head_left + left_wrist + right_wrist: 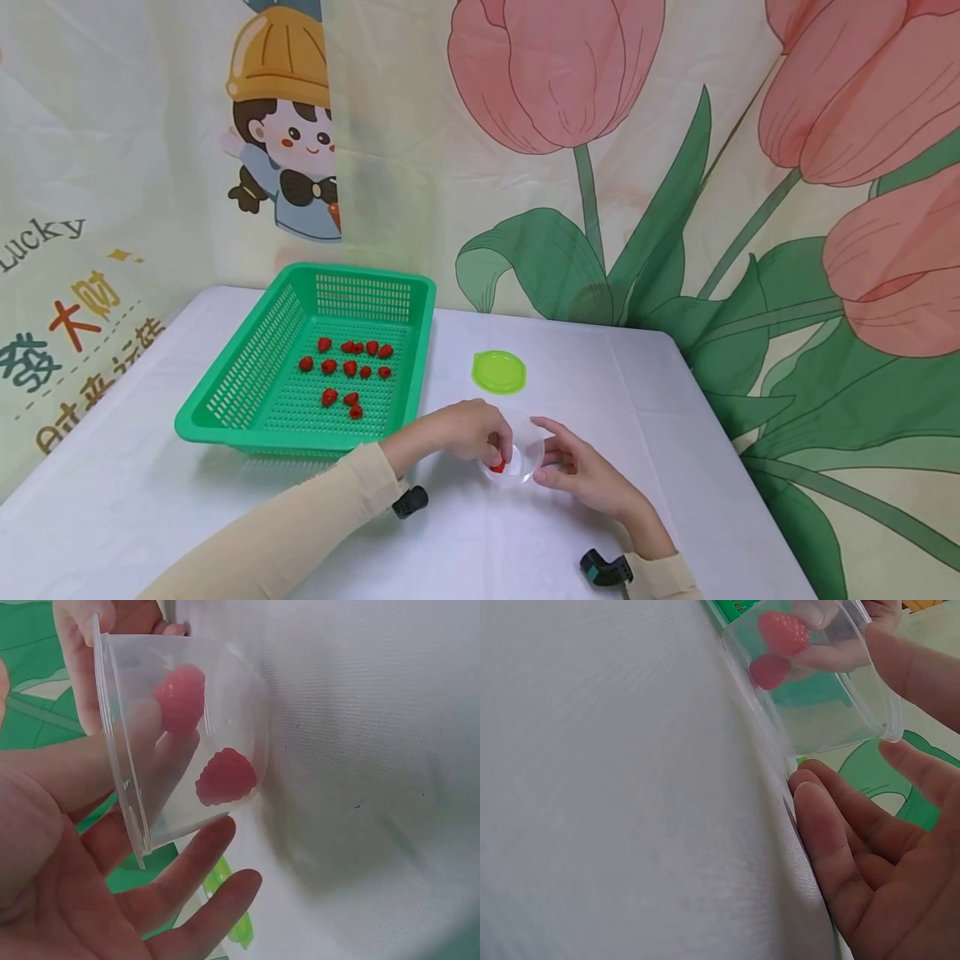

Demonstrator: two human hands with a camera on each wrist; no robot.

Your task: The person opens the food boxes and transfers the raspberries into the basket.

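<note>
A clear plastic tub (531,457) stands upright on the table. My left hand (480,433) reaches into it from the left, and its thumb and finger pinch a red raspberry (181,699) just inside. Lower in the tub a second raspberry (226,777) lies at the bottom; both also show through the wall in the right wrist view. On the opposite side my right hand (588,477) holds the tub by its rim (892,724), thumb and forefinger on either side. The other fingers (821,817) of that hand are bent beside the tub, by the tabletop.
A green basket (197,427) with several raspberries (350,368) spread over its floor stands to the left. Behind the tub lies a bright green lid (500,372). White cloth (480,550) covers the table, and a printed curtain (397,167) hangs at its far edge.
</note>
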